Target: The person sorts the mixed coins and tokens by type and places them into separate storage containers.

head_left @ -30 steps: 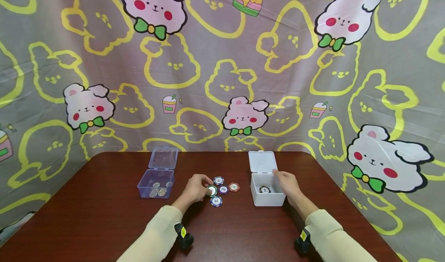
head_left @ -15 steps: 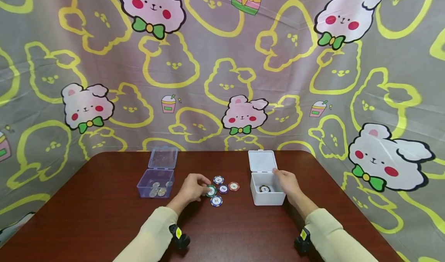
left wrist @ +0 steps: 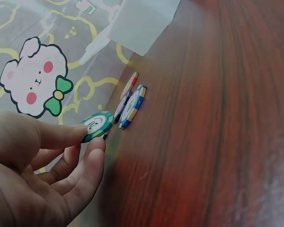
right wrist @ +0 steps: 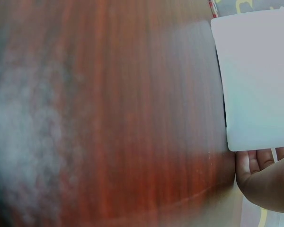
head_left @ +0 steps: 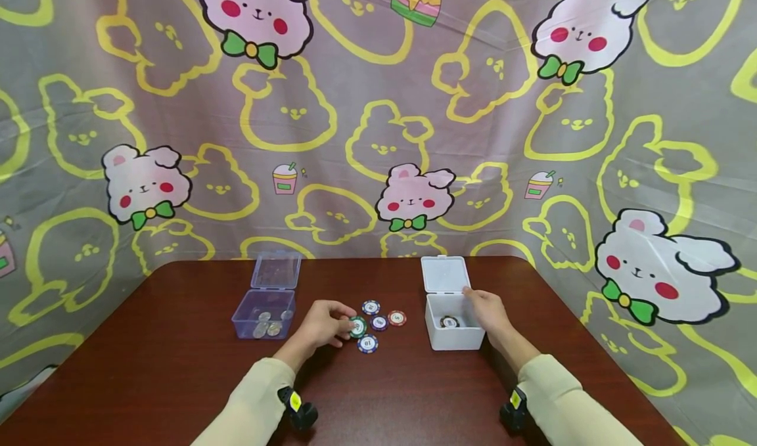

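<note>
My left hand [head_left: 324, 324] pinches a green-edged poker chip [left wrist: 98, 126] between thumb and fingers; in the left wrist view the chip is tilted up on its side. Close by on the table lie two blue poker chips [head_left: 371, 308], a purple one [head_left: 379, 323] and a red one [head_left: 397, 318]. To their right stands a white box [head_left: 455, 339] with its lid [head_left: 445, 274] flipped back and a dark-edged chip [head_left: 449, 322] inside. My right hand [head_left: 489, 311] rests along the box's right side, its fingers nearly straight against the wall.
At left on the dark wooden table [head_left: 177, 367] a see-through purplish box [head_left: 248, 328] stands with its lid [head_left: 276, 272] raised. Several silver coins [head_left: 274, 328] lie in it. A patterned cloth [head_left: 331, 71] hangs behind the table.
My left hand has drawn slightly left with the green chip, away from the other chips. The right hand and white box have stayed in place.
</note>
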The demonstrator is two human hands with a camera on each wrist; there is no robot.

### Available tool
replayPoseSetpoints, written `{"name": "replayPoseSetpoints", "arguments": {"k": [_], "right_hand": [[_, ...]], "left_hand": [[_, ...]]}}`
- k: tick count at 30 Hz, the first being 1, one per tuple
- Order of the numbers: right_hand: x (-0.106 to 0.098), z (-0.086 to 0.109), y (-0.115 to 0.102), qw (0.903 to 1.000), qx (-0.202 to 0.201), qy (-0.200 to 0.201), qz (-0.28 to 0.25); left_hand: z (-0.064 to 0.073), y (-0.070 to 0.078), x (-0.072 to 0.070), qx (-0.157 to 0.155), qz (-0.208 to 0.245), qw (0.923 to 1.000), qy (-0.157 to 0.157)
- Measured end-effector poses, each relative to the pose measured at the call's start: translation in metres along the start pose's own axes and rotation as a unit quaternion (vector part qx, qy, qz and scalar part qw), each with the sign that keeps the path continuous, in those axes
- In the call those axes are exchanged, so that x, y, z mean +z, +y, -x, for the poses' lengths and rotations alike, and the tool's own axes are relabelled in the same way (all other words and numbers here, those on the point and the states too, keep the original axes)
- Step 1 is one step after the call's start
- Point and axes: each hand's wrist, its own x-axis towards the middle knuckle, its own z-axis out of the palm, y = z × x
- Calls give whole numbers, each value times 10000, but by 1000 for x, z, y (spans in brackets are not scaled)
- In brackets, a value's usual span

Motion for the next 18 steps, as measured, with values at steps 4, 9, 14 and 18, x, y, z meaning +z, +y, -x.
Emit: {"name": "replayPoseSetpoints", "arguments": {"k": [4,9,14,18], "right_hand": [[0,0,1,10000,-39,52,8],[0,-1,1,9999,-62,80,15],[0,0,0,9999,-68,107,-18],[0,1,0,9999,-63,115,-49]], "left_hand": [[2,1,1,-95,378,9992,-126],[6,5,3,-81,834,9958,-380],[9,9,9,8,1140,9912,-671],[10,15,17,55,1300,9878,-860]]}}
